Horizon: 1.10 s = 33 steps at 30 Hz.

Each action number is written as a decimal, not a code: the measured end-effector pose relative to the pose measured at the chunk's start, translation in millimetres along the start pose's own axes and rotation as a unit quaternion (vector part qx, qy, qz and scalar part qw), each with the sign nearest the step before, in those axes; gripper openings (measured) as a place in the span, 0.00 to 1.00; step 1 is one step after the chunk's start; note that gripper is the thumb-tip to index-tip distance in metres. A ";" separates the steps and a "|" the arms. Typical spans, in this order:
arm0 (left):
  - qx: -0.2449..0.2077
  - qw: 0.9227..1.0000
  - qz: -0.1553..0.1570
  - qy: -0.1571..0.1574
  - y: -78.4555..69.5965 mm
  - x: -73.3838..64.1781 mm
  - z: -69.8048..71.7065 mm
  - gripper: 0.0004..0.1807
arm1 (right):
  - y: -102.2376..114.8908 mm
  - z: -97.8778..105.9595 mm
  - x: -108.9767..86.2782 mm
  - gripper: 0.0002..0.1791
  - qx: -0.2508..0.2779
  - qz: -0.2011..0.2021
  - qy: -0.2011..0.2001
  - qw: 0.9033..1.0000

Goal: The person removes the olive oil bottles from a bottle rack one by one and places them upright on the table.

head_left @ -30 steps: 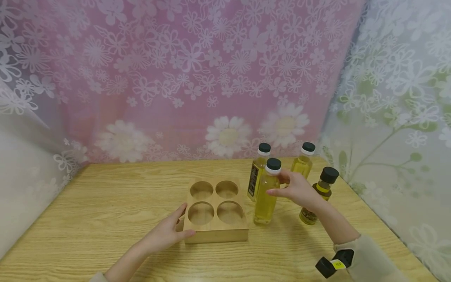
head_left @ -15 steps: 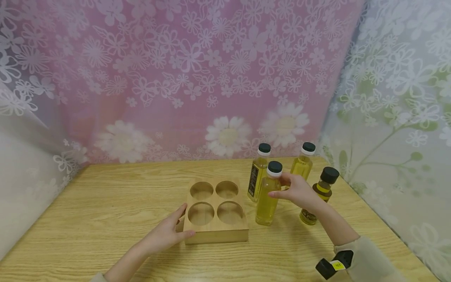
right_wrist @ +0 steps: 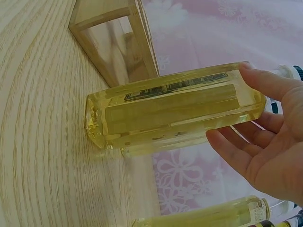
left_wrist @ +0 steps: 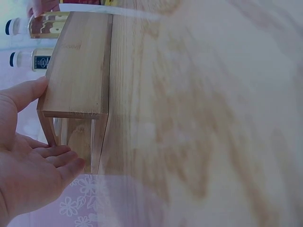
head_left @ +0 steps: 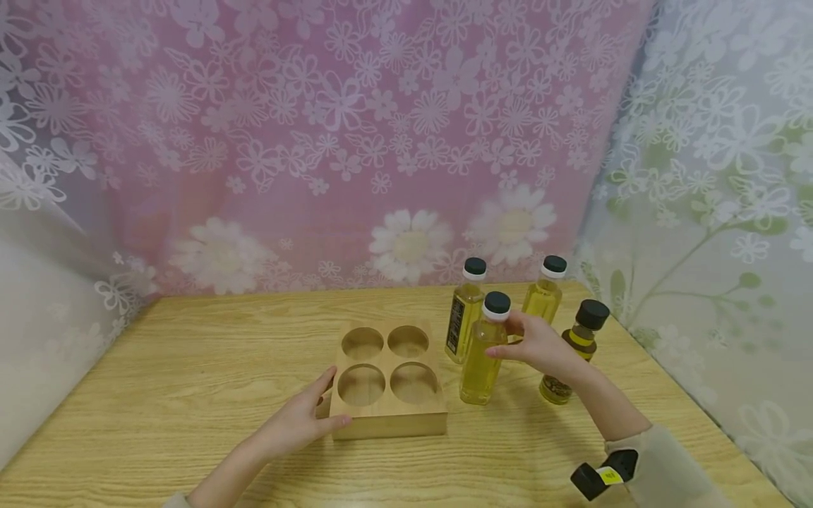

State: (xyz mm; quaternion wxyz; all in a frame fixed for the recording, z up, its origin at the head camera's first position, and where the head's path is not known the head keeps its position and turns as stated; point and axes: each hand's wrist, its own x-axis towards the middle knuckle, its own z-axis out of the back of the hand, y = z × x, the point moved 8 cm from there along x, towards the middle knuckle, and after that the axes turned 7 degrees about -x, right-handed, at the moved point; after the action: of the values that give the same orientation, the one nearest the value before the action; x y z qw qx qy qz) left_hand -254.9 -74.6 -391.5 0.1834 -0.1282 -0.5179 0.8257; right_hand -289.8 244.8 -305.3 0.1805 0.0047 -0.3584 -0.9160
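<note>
My right hand (head_left: 540, 346) grips the upper body of a square oil bottle (head_left: 478, 375) with a dark green cap, thumb on one side and fingers on the other. In the right wrist view the bottle (right_wrist: 170, 106) is full of yellow oil; I cannot tell whether its base touches the table. My left hand (head_left: 298, 416) holds the near left corner of a wooden bottle holder (head_left: 396, 425) with round holes on top. The left wrist view shows the thumb on the edge of the holder (left_wrist: 78, 66) and fingers at its open side.
Behind the held bottle stands a labelled oil bottle (head_left: 466, 317). Another green-capped bottle (head_left: 542, 300) is at the back right. A round bottle (head_left: 557, 389) with a black cap stands partly behind the right wrist. Floral curtains (head_left: 317, 176) close off the wooden table (head_left: 222, 353).
The held bottle's cap has shifted slightly right and lower, its base hardly at all. My left hand and the wooden holder have stayed in place.
</note>
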 end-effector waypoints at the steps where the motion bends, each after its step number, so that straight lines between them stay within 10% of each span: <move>1: 0.001 1.000 -0.001 0.000 0.2 -0.2 0.2 0.52 | -0.2 -0.5 0.2 0.33 0.001 0.001 0.002 1.000; 19: 0.007 1.000 -0.004 0.000 -0.5 -1.6 2.7 0.51 | -4.7 12.6 -13.9 0.31 0.031 0.001 -0.014 0.999; 33: 0.129 0.991 -0.020 0.031 -21.6 -14.1 17.1 0.45 | 51.7 21.3 -56.0 0.09 -0.204 0.076 -0.052 0.975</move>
State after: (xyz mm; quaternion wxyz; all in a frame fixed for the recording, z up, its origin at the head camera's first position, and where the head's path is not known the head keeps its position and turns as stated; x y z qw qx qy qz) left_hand -245.4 -85.9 -364.4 0.2304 -0.1184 -0.4038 0.8774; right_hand -223.4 242.5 -262.2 0.2283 -0.1069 -0.1720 -0.9523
